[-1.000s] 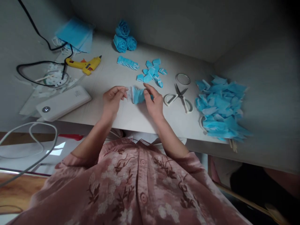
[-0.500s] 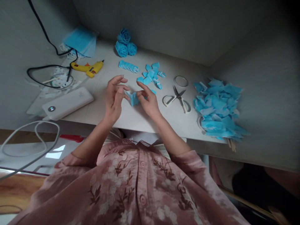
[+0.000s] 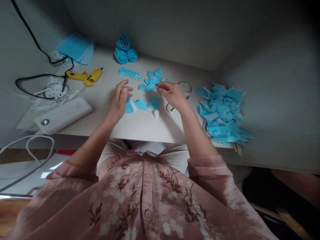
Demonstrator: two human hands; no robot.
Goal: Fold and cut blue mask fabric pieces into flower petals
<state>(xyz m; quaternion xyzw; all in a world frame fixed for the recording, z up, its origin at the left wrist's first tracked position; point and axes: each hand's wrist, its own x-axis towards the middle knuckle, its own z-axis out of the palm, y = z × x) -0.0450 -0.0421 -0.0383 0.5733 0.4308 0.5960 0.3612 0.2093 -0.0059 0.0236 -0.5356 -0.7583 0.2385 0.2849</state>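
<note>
My left hand is over the near part of the table, its fingers bent and apart. Right beside it lies a folded blue fabric piece with a white side; whether the hand touches it I cannot tell. My right hand reaches to a cluster of blue petal-like pieces. Its fingertips are pinched together at the cluster's right edge, and what they hold is too small to make out. Between the hands are two flat blue pieces, a smaller one and a squarer one, with a small white piece below.
Three blue fabric roses and a row of blue pieces are at the back. Leftward lie a yellow glue gun, power bank and face masks. My right arm partly covers scissors near a ring and blue heap.
My right hand has let go of the blue piece near the left hand and moved right and up to the petal cluster. Several loose pieces now show between the hands; the view has shifted.
</note>
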